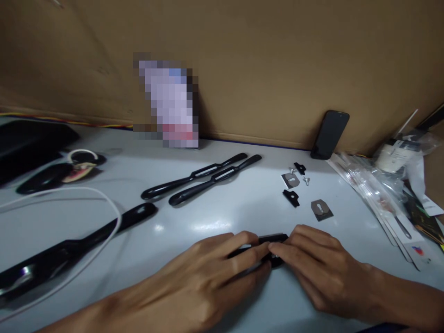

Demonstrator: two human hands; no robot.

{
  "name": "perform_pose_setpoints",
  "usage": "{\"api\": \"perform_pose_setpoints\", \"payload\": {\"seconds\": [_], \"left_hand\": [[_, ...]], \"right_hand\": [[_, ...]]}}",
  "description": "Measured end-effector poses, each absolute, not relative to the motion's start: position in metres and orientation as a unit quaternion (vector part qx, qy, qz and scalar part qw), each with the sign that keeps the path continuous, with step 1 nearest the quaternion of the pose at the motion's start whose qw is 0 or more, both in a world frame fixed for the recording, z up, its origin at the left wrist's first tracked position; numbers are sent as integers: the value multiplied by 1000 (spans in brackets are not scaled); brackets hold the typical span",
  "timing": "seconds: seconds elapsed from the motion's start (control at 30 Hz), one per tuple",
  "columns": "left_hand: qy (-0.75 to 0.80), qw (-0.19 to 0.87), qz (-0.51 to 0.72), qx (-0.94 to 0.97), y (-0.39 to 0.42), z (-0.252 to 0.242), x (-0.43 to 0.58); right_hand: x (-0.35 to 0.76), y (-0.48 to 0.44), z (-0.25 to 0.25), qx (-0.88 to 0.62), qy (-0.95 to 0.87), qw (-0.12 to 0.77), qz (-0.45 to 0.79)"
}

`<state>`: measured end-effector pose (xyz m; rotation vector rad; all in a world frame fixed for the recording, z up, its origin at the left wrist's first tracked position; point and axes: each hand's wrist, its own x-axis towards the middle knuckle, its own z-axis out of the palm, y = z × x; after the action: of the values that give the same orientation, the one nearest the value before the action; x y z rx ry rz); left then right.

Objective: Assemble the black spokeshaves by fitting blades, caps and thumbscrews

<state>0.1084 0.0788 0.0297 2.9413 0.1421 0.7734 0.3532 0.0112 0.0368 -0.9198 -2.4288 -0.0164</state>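
Observation:
Near the front of the table, my left hand [211,273] is closed around a black spokeshave body [273,238]. My right hand [322,270] pinches its right side, fingertips meeting those of my left hand. A small metal bit shows under the fingers; most of the body is hidden. Beyond my hands lie two flat steel blades [322,210] with keyhole slots, two small black caps [291,198] with holes, and two small thumb screws [306,181]. Two more black spokeshave bodies [215,180] with slotted middles lie side by side further back.
A large black handled piece [79,243] lies at left under a white cable [116,210]. A phone [330,134] leans on the cardboard wall [260,69]. Plastic-wrapped packets [374,199] and a white container [397,155] crowd the right side. Dark items [45,178] lie far left.

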Motion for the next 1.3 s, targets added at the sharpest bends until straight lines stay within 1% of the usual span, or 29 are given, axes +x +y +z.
{"api": "perform_pose_setpoints", "payload": {"seconds": [0.1,0.3,0.43,0.53,0.63,0.77,0.9,1.1,1.3], "left_hand": [[42,41,263,963,79,30,108],[59,16,241,969,79,30,107],[82,82,219,969,79,27,109],[99,97,244,960,78,24,109],[135,111,270,947,78,17,109],[169,185,262,932,80,8,109],[161,173,263,935,81,5,109],[163,184,256,935,80,6,110],[159,176,261,936,82,2,109]], "right_hand": [[353,12,39,-336,-903,269,-15],[351,13,37,-336,-906,257,-25],[349,15,37,-290,-919,260,-61],[348,16,37,-272,-925,256,-73],[348,16,36,-304,-913,271,-33],[347,15,32,-335,-894,296,21],[345,13,32,-363,-885,291,31],[347,17,32,-387,-865,305,93],[359,25,34,-361,-866,284,199]]}}
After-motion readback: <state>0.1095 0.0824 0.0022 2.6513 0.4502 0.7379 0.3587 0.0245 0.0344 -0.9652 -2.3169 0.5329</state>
